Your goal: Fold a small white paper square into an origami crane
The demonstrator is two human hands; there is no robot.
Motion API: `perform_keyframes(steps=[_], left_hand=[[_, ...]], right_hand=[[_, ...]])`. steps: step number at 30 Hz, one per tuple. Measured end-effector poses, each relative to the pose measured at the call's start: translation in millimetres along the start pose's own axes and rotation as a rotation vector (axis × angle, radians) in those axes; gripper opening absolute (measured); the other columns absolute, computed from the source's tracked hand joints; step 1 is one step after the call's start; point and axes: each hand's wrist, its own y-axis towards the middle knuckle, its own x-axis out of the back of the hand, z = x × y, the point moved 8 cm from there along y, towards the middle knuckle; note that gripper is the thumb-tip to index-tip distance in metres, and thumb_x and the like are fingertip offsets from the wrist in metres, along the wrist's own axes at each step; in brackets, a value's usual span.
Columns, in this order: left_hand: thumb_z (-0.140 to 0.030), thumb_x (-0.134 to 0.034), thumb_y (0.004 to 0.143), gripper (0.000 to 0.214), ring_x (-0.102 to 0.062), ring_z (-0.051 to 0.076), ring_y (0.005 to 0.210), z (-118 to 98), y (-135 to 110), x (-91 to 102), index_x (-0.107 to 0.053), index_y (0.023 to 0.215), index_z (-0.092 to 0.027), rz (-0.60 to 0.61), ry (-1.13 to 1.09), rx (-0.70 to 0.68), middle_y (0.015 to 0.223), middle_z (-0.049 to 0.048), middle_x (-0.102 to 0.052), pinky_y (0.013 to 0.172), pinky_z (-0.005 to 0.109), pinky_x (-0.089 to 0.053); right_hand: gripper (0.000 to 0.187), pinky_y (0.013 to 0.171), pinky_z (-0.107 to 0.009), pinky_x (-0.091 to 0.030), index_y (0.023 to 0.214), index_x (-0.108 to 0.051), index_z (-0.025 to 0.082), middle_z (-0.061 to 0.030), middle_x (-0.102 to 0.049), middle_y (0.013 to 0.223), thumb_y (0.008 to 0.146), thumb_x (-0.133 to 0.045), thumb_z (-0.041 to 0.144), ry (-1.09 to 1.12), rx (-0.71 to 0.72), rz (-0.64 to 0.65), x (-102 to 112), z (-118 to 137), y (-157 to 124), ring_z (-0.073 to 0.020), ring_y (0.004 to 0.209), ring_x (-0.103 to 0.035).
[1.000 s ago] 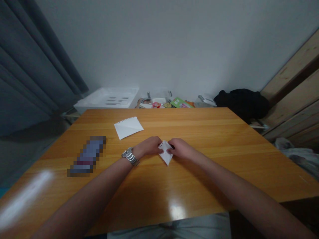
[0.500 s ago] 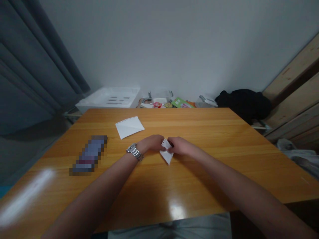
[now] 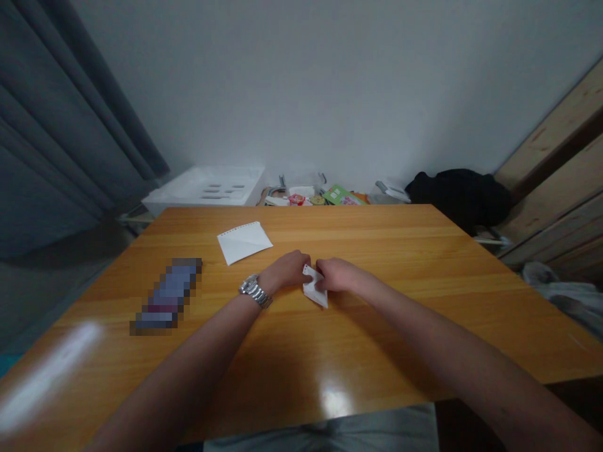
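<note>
A small folded piece of white paper with punched holes along one edge is between my hands at the middle of the table. My left hand, with a silver watch on the wrist, pinches its left side. From the right, my right hand grips the other side with curled fingers. The paper's lower tip points toward me, and its upper part is partly hidden by the fingers. Farther back on the left lies a flat white sheet with a row of holes along its far edge.
A blurred-out, phone-like flat object lies on the left of the wooden table. Beyond the far edge are a white foam tray, a green packet among small items, and a black cloth heap.
The folded paper has turned and tilted, its lower tip shifting slightly right and its visible shape becoming narrower. My left hand has moved slightly; both hands stay on the paper.
</note>
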Motion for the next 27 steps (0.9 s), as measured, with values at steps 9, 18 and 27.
perform_keyframes(steps=[9,18,27], left_hand=[[-0.036,-0.066,0.083,0.024,-0.065,0.026,0.086,-1.4,-19.7,-2.4,-0.069,0.093,-0.015,0.009,0.033,0.076,0.098,0.0131,-0.067,0.067,0.031,-0.042],[-0.036,-0.053,0.093,0.022,-0.063,0.02,0.082,-5.0,-33.1,-3.5,-0.063,0.098,-0.017,-0.054,-0.201,-0.065,0.094,0.0065,-0.069,0.067,0.028,-0.041],[-0.033,-0.054,0.092,0.017,-0.061,0.017,0.076,3.5,-42.6,-16.4,-0.06,0.099,-0.018,-0.213,-0.632,-0.062,0.087,0.0022,-0.067,0.066,0.026,-0.044]], right_hand=[[0.023,0.065,-0.028,-0.04,0.103,-0.069,0.013,-0.0154,-0.074,0.1,0.081,-0.066,0.02,0.038,0.042,-0.075,-1.8,-1.0,-9.6,-0.0248,0.085,-0.069],[0.016,0.068,-0.024,-0.04,0.101,-0.066,0.016,-0.0065,-0.074,0.096,0.085,-0.068,0.017,0.317,0.118,-0.25,-1.2,-13.7,-19.5,-0.0179,0.083,-0.065],[0.006,0.068,-0.026,-0.045,0.092,-0.069,0.018,-0.0048,-0.073,0.085,0.089,-0.063,0.02,0.627,0.193,-0.397,-3.6,-23.9,-24.6,-0.0175,0.077,-0.066]])
